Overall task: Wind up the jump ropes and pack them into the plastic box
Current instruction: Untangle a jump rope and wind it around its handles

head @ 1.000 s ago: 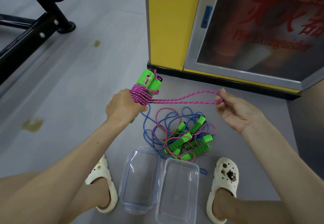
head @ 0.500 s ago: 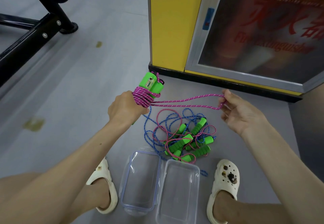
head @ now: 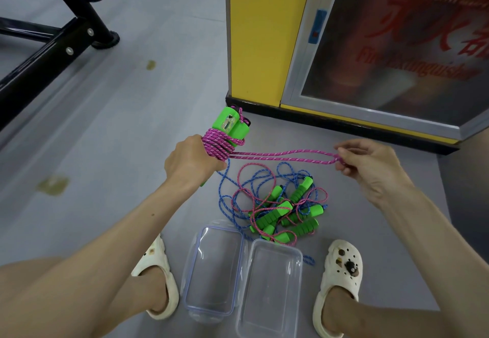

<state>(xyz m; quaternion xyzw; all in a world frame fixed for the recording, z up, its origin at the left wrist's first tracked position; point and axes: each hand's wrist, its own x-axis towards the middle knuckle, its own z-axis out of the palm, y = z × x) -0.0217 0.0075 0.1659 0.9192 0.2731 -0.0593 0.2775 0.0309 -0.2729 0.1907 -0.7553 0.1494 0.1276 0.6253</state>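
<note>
My left hand [head: 189,161] grips two green handles [head: 230,124] of a pink jump rope [head: 280,155], with several turns of the rope wound around them. A doubled strand runs taut to the right, where my right hand [head: 370,165] pinches its looped end. On the floor below lies a tangled pile of ropes [head: 280,205], blue and pink, with several green foam handles. In front of my feet sits the clear plastic box [head: 268,292], open, with its clear lid [head: 214,271] beside it on the left.
A yellow fire-extinguisher cabinet [head: 256,36] with a glass door stands right behind the ropes. A black metal gym frame [head: 50,54] crosses the upper left. My feet in cream clogs [head: 341,266] flank the box. Grey floor stretches to the left.
My right hand has drawn the looped end of the pink rope a little farther right, keeping the strand taut. My left hand holds the wound handles in about the same place.
</note>
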